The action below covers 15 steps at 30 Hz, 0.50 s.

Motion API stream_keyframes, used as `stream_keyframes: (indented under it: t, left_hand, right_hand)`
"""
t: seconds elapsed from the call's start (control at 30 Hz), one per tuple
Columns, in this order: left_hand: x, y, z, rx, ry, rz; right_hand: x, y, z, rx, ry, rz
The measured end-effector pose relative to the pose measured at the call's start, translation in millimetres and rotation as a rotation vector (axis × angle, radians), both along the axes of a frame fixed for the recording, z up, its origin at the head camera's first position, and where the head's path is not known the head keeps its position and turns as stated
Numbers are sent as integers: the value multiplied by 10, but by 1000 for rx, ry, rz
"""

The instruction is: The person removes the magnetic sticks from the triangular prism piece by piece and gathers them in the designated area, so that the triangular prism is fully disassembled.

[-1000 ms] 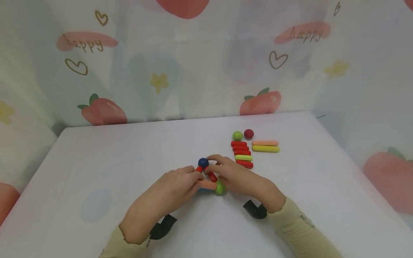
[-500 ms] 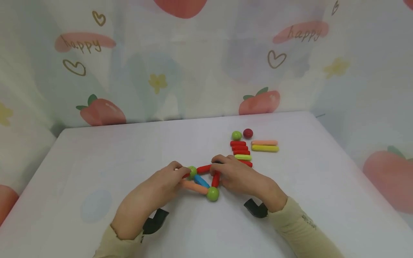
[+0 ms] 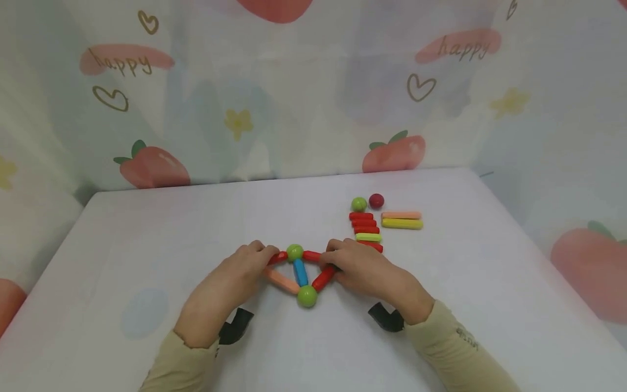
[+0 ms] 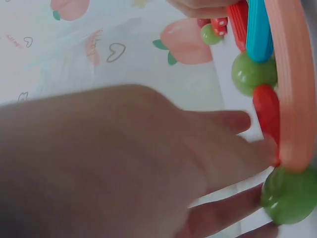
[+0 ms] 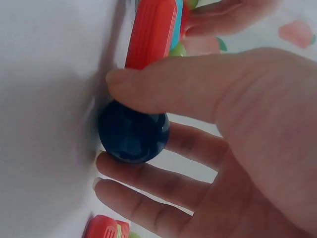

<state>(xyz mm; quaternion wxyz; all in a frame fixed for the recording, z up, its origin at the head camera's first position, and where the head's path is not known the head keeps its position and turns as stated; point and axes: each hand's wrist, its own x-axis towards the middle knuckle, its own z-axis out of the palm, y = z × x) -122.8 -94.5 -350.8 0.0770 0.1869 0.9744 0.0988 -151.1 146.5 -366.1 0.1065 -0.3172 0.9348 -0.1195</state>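
Note:
A flat frame of toy building sticks and balls lies on the table between the hands. Green balls, an upper one (image 3: 294, 252) and a lower one (image 3: 307, 296), are joined by a blue stick (image 3: 301, 272). Red sticks (image 3: 323, 279) and a peach stick (image 3: 281, 281) form its sides. My left hand (image 3: 235, 277) grips the left corner, its thumb against a red stick (image 4: 267, 111), beside another green ball (image 4: 290, 196). My right hand (image 3: 364, 267) holds the right corner, thumb and fingers around a dark blue ball (image 5: 133, 133). Both end balls are hidden in the head view.
Beyond my right hand lie several loose red sticks (image 3: 362, 223) and a lime stick (image 3: 368, 237). Nearby are a loose green ball (image 3: 359, 204), a dark red ball (image 3: 376, 201), a loose peach stick (image 3: 401, 215) and a yellow stick (image 3: 402, 224). A patterned curtain (image 3: 303, 98) hangs behind the white table (image 3: 147, 245).
The frame has been spread from a bunched shape into a flat diamond. My left hand has moved left with its corner; the dark blue ball has gone under my right hand.

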Motion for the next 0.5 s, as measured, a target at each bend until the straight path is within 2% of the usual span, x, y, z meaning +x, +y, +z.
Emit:
stream_keyframes:
  t: [0.1,0.23,0.33,0.5]
  left_hand:
    - [0,78,-66,-15,77,-21]
    - [3,230,-182,44,162,-102]
    - [-4,328,-272,78,154,-130]
    - [-1,384,-403,9,131,-103]
  right_hand:
    - [6,-27,-3,14,-17,10]
    - [12,-52,-3,3,-17,32]
    - [10,-62,2,-6,-8,33]
    - [2,-81,-3,-1,-7,39]
